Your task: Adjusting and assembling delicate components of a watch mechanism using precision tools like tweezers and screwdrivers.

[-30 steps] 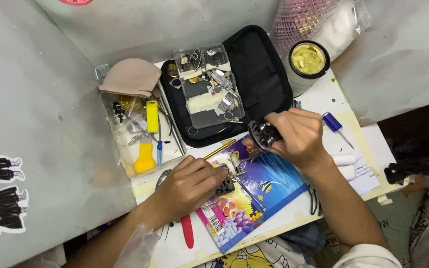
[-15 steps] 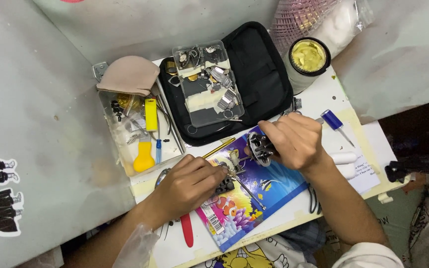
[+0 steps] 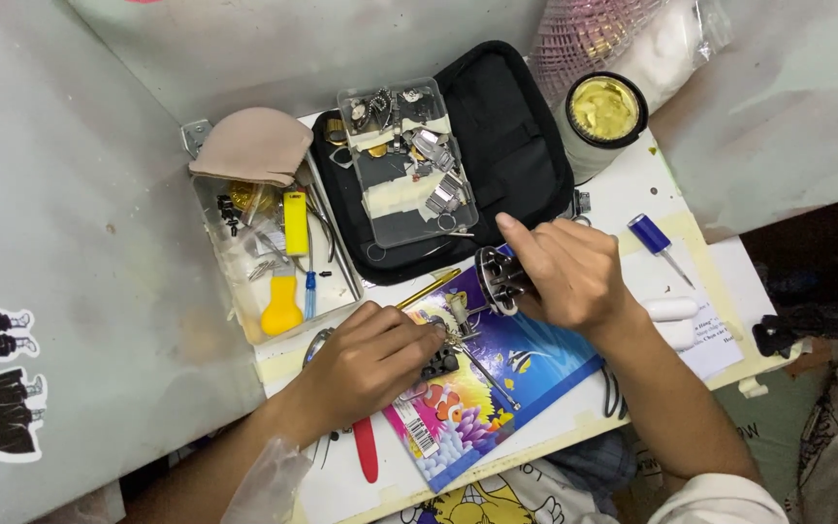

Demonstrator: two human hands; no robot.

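My right hand (image 3: 569, 272) is closed around a small round dark metal tool (image 3: 497, 281), its pronged face turned left. My left hand (image 3: 370, 364) presses down on a small dark metal piece (image 3: 440, 361) that lies on a colourful booklet with fish pictures (image 3: 482, 388). A thin metal rod (image 3: 482, 374) lies on the booklet just right of my left fingers. The two hands are a few centimetres apart.
An open black zip case (image 3: 526, 146) holds a clear compartment box of small metal parts (image 3: 404, 160). A clear tray (image 3: 278, 257) with yellow tools stands on the left, a beige pad (image 3: 254, 146) over it. A round tin (image 3: 605, 109), a blue-capped driver (image 3: 657, 241) and a red-handled tool (image 3: 366, 448) lie around.
My right hand has turned the round tool so its pronged face shows to the left. My left hand has stayed pressed on the small piece.
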